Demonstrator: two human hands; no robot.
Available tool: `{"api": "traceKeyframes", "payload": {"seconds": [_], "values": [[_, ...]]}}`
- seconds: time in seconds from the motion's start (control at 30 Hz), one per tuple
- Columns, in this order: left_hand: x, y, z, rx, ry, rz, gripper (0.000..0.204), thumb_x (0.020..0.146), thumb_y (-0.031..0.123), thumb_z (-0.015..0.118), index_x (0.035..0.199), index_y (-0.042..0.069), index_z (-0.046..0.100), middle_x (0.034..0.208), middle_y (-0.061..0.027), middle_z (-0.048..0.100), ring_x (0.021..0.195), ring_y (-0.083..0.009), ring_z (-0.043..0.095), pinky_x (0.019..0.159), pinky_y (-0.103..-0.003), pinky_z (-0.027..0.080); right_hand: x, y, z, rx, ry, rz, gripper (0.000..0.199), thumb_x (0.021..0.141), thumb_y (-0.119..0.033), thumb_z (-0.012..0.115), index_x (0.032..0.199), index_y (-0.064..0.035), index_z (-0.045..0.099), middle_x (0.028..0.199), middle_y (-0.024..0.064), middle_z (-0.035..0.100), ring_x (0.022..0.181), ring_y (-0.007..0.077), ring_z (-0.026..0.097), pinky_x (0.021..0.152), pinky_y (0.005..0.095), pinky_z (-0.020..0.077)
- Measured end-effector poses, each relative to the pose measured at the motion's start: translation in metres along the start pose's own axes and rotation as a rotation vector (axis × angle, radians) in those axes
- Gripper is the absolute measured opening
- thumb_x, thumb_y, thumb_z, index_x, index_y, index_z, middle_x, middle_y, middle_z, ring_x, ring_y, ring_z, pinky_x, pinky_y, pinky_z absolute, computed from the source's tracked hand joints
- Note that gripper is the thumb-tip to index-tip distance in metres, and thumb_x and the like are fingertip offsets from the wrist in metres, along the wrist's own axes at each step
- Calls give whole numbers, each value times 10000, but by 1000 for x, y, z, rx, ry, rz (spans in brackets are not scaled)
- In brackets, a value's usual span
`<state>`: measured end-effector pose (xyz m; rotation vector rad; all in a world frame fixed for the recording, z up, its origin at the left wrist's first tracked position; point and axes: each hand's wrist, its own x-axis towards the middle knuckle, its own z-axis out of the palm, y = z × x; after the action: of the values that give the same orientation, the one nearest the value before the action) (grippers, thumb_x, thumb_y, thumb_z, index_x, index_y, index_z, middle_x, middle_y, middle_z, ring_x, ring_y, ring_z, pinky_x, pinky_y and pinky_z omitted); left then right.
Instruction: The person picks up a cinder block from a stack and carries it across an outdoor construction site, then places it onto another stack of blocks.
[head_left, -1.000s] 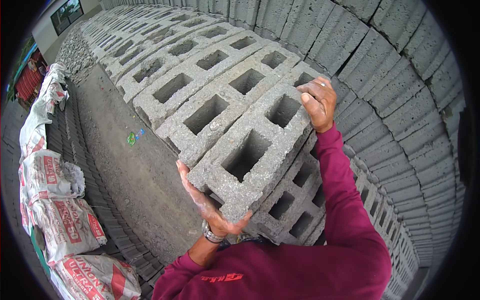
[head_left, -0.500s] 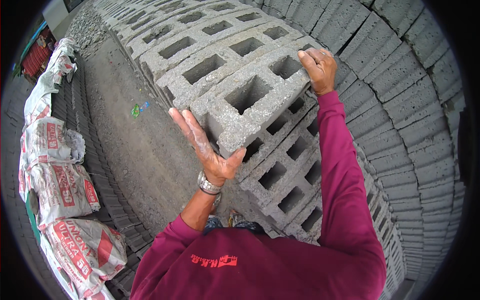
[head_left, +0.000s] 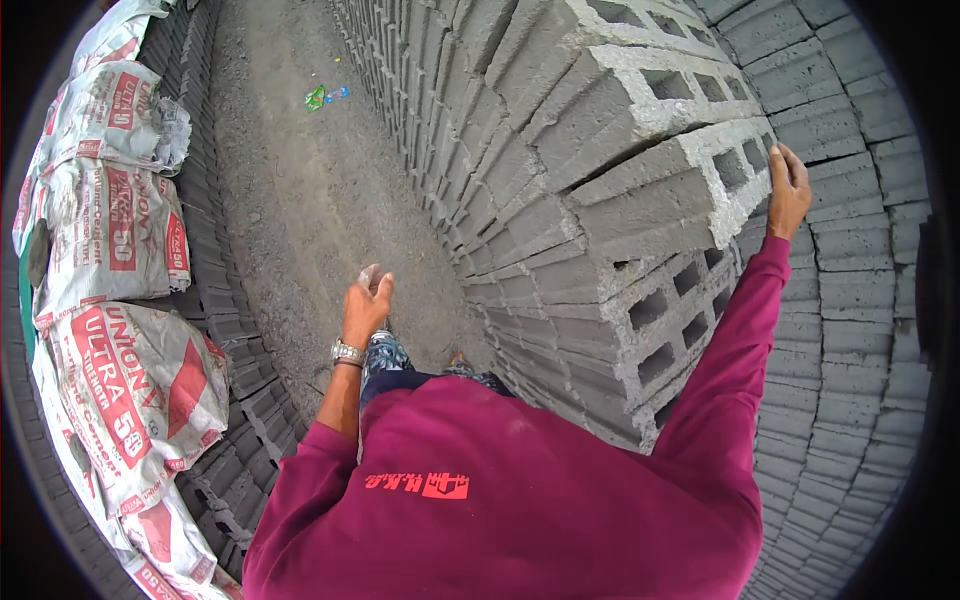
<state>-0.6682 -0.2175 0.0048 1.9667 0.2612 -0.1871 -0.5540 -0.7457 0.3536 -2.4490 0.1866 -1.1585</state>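
Observation:
A grey hollow concrete block [head_left: 650, 190] lies at the near end of the top row of a tall stack, its cored side facing up. At the block's right end, my right hand [head_left: 789, 185] rests with fingers bent over the edge, gripping it. My left hand [head_left: 368, 300] is away from the stack, above the dirt path and near my legs. Its thumb stands apart from the fingers, which are partly foreshortened, and it holds nothing. Below the top block, more hollow blocks [head_left: 668, 305] show their rectangular cores.
Another wall of stacked blocks [head_left: 840, 300] rises close on the right. To the left, white and red cement bags [head_left: 190, 385] lie on a low row of blocks. A dirt path [head_left: 290, 200] runs between, with a green wrapper [head_left: 316, 98] on it.
My left hand has let go of the block's near left corner and dropped back over the path. My right hand stays at the block's end. The view has swung, showing the stack's side.

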Motion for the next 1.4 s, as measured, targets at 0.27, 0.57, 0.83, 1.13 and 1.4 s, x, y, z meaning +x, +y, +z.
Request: {"api": "traceKeyframes", "payload": {"seconds": [0.27,0.57,0.83,1.13,1.4], "values": [[40,-131,-148,327,-145,-366,442,828,342,595,1073,-24,633,990,-243,654,958,-339,642,830,-394,494,-97,-212,-1,202,234,-412,352,955,-141,317,1085,50,583,633,116,554,675,270,588,731,430,469],[302,-41,-202,10,-40,-145,410,880,324,568,1092,-23,619,1002,-180,672,963,-277,645,830,-344,487,-127,-381,368,465,-696,96,104,783,-80,690,820,8,649,695,70,645,573,107,573,546,249,439],[488,-95,-272,83,-81,-284,440,843,356,584,1106,5,621,1025,-215,657,1014,-324,624,879,-371,471,-78,-410,680,308,-1165,125,270,793,-267,662,818,1,652,694,151,650,626,260,638,592,358,477],[553,-268,-460,318,-45,-854,402,825,369,538,1020,31,634,1094,-256,599,1054,-386,581,903,-439,447,62,-581,1031,549,-1507,-86,278,796,-293,639,839,-18,651,686,140,635,633,250,626,618,380,477],[796,-250,-538,249,-116,-974,335,776,285,549,943,16,661,944,-231,652,951,-400,618,812,-463,480,15,-472,1317,-98,-1689,400,269,751,-285,675,928,-82,674,800,122,685,671,202,655,553,375,502]]}}
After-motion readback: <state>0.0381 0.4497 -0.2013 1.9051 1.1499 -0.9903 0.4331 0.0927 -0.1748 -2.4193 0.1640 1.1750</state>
